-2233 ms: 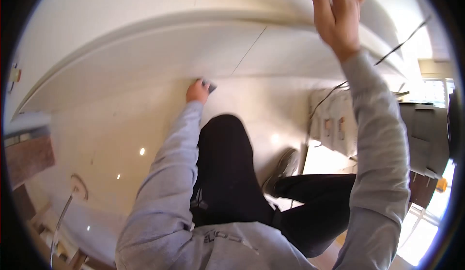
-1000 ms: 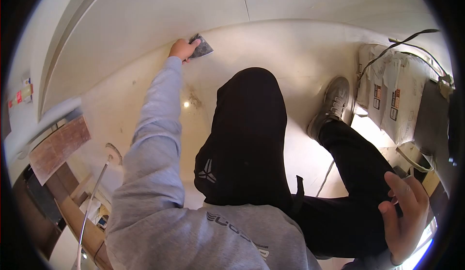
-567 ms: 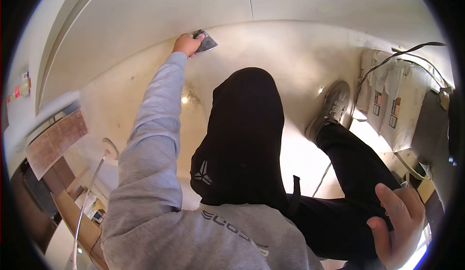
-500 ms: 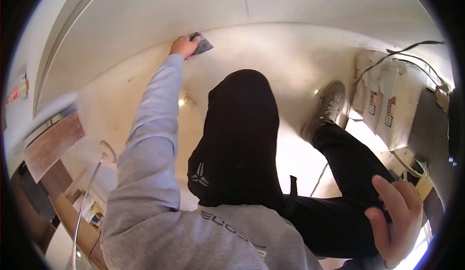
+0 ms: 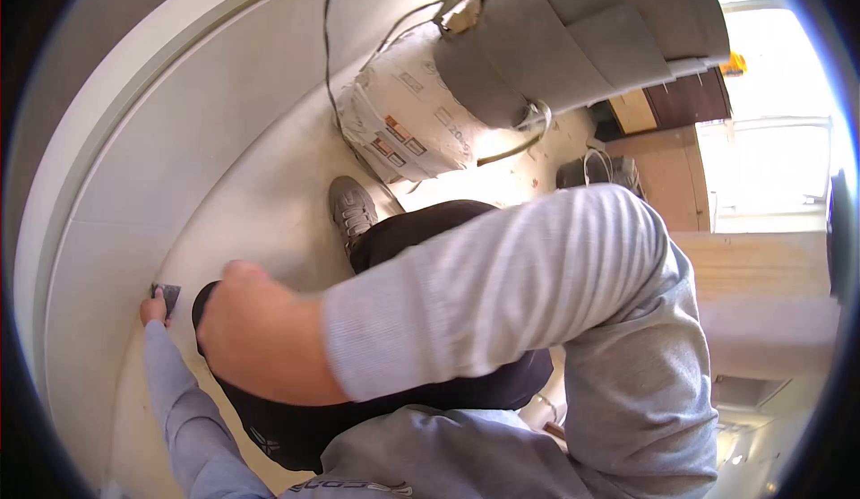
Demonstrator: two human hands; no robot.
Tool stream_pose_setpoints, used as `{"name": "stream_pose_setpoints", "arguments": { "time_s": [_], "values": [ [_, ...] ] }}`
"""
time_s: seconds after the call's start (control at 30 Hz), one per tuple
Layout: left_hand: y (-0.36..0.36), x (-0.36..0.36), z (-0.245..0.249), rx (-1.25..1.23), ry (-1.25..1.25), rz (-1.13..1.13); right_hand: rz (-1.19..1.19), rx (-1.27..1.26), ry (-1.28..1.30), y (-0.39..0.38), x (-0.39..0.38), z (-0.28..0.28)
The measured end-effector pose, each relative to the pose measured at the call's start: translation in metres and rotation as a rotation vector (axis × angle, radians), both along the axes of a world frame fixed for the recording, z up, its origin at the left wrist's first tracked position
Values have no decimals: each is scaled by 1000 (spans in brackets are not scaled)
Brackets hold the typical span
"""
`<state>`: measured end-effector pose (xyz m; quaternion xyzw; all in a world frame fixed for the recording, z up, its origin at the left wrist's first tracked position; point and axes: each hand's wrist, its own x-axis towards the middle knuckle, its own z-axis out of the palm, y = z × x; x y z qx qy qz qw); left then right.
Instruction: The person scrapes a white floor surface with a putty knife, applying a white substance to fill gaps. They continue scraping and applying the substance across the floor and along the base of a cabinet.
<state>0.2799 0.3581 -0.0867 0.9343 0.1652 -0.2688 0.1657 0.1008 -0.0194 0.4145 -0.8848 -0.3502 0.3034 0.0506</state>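
My left hand [image 5: 153, 311] is closed round a scraper [image 5: 170, 297] with a flat dark blade. It is low at the wall's foot, where the pale wall panel [image 5: 116, 230] meets the floor [image 5: 260, 199]. Over my bent knee in black trousers is my right hand [image 5: 269, 338], its back toward the camera and slightly smeared. Its fingers are mostly hidden, so I cannot see whether it holds anything or presses on the knee.
Printed white sacks [image 5: 408, 114] stand beyond my shoe [image 5: 352, 208], beside a large grey sheet-like object [image 5: 555, 42]. A dark cable [image 5: 329, 51] hangs along the wall and runs past the sacks. A bright window [image 5: 775, 105] is at the right.
My view has swung to the right, bringing the sacks and window further in. My right hand has come from beside my leg to over the knee. The scraper stays in my left hand.
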Motion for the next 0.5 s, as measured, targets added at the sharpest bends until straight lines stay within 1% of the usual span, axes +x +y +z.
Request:
{"name": "stream_pose_setpoints", "arguments": {
  "time_s": [0.03,0.07,0.1,0.13,0.17,0.2,0.23,0.27,0.33,0.4,0.43,0.47,0.5],
  "values": [
    [-9,-5,11,-78,18,51,-8,-70,-2,13,7,-3],
    [-25,-18,36,-181,21,114,-7,-141,-5,28,10,-6],
    [-79,-48,119,-292,13,195,-14,-146,-10,50,9,-9],
    [-138,-90,216,-438,-6,355,-29,-263,-84,64,4,-13],
    [-203,-129,321,-475,17,335,-39,-386,-151,78,0,-18],
    [-256,-169,430,-622,6,553,-41,-427,-136,79,-2,-11],
    [-230,-174,415,-661,61,524,-56,-422,-88,72,-6,-14],
    [-208,-173,415,-673,105,498,-58,-398,-35,68,-8,-13],
    [-192,-178,418,-613,164,489,-75,-351,60,53,-10,-9],
    [-169,-185,405,-526,176,485,-70,-321,108,43,-12,-3],
    [-151,-186,386,-474,174,478,-68,-310,124,39,-12,-2],
    [-124,-188,356,-446,174,500,-59,-303,139,34,-12,-3],
    [-89,-190,321,-328,160,435,-51,-297,149,31,-13,-4]
  ]
}}
